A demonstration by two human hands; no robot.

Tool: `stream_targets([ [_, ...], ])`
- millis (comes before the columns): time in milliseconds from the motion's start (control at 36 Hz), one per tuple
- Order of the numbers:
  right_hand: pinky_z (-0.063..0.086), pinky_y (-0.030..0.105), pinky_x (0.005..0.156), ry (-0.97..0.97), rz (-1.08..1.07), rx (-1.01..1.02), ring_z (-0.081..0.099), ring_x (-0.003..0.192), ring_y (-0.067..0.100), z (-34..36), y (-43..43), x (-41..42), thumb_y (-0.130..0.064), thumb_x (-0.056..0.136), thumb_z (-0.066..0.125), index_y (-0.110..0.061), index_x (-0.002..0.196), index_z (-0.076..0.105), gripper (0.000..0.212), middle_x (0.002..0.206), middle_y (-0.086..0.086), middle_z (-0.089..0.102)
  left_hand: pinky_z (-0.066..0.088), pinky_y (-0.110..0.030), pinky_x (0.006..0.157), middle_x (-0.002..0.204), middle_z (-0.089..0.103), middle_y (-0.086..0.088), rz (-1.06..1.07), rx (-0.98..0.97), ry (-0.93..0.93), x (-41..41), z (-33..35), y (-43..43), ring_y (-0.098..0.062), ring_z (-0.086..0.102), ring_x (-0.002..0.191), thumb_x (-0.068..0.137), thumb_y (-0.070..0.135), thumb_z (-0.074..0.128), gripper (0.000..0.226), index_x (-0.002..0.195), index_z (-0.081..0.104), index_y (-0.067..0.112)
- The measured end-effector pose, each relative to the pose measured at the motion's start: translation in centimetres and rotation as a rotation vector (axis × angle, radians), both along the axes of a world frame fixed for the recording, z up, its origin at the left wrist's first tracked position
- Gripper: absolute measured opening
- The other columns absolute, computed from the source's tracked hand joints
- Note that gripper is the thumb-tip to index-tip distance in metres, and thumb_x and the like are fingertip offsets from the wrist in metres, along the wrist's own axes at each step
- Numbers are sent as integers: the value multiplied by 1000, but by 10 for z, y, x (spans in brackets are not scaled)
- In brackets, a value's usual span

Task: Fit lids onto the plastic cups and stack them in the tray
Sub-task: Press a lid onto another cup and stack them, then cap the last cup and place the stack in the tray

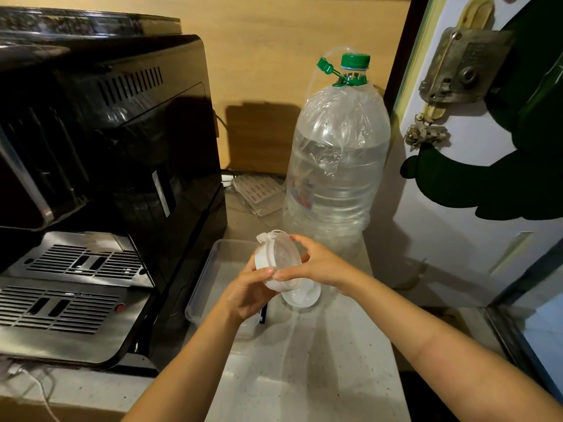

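A clear plastic cup (281,263) lies tilted on its side in the air above the tray, with a white lid (264,257) at its left end. My left hand (248,292) holds it from below, thumb on the lid's edge. My right hand (316,263) grips the cup's body from the right, fingers over its top and bottom. A clear rectangular tray (202,284) sits on the counter beneath my hands. Another clear cup or lid (301,296) rests on the counter just under my right hand; which of the two it is I cannot tell.
A black coffee machine (106,147) with a metal drip grille (76,284) fills the left. A large clear water bottle (338,166) with a green cap stands behind the tray. A white door (475,208) with a lock is at the right. The light counter (304,376) extends toward me.
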State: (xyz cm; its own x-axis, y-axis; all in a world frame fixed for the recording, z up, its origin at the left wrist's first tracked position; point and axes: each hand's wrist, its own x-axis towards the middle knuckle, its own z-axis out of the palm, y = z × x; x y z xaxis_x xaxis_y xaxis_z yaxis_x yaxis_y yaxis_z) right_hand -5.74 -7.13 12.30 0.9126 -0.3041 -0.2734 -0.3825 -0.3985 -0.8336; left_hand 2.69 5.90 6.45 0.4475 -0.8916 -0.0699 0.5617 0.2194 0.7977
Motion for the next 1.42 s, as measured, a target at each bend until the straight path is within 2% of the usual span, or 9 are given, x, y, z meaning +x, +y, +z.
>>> stream_targets([
  [194,39,24,84,9,37,-58,41,105,8,4,3,-3,-35,76,75,-19,142,34,79,141,1,44,57,-33,73,112,57,-10,1,53,-15,-1,-2,1,-23,62,96,30,35,92,111,128,41,24],
  [389,44,31,93,40,24,-193,48,114,15,4,9,-2,-50,69,75,-18,139,35,86,139,1,47,57,-35,77,110,61,-9,-8,45,4,-1,-6,2,-21,66,94,33,35,91,111,130,39,20],
  [556,42,29,89,69,42,-253,49,116,17,3,10,-3,-50,70,74,-17,138,35,84,138,2,49,57,-33,72,107,61,-11,-4,48,20,-2,-6,2,-21,66,91,33,32,91,108,129,42,17],
  [750,47,41,99,115,37,-284,52,119,22,0,12,3,-62,66,70,-20,136,38,87,135,3,52,58,-32,69,105,65,-12,44,100,34,-3,-7,1,-20,70,88,33,43,89,110,129,44,11],
  [889,45,33,97,132,66,-259,50,121,21,1,8,8,-55,72,69,-19,141,34,85,139,4,49,58,-30,67,108,62,-13,104,119,2,-1,-5,2,-18,70,87,31,48,87,120,134,39,10],
  [1000,39,27,96,180,25,-203,44,131,23,0,-10,10,-47,74,72,-19,149,19,95,146,9,42,58,-31,68,108,61,-12,129,127,41,3,-6,6,-21,66,90,29,47,87,123,135,37,10],
  [1111,32,34,110,209,-62,-176,29,142,24,-14,-28,14,-46,76,71,-14,150,11,100,157,9,22,58,-32,69,109,58,-11,156,144,48,8,-3,9,-23,60,95,26,48,87,116,128,44,13],
  [1222,33,31,107,227,-174,-112,33,139,26,-38,-38,19,-38,81,69,-6,147,19,89,154,11,29,58,-32,67,105,59,-7,189,149,89,13,0,11,-22,58,95,20,45,88,100,110,53,21],
  [1417,40,40,106,399,-256,-159,41,133,32,-87,-33,32,-60,65,72,-6,144,24,107,149,14,36,59,-32,64,109,58,-9,213,159,125,18,2,17,-24,57,98,24,38,89,94,109,54,21],
])
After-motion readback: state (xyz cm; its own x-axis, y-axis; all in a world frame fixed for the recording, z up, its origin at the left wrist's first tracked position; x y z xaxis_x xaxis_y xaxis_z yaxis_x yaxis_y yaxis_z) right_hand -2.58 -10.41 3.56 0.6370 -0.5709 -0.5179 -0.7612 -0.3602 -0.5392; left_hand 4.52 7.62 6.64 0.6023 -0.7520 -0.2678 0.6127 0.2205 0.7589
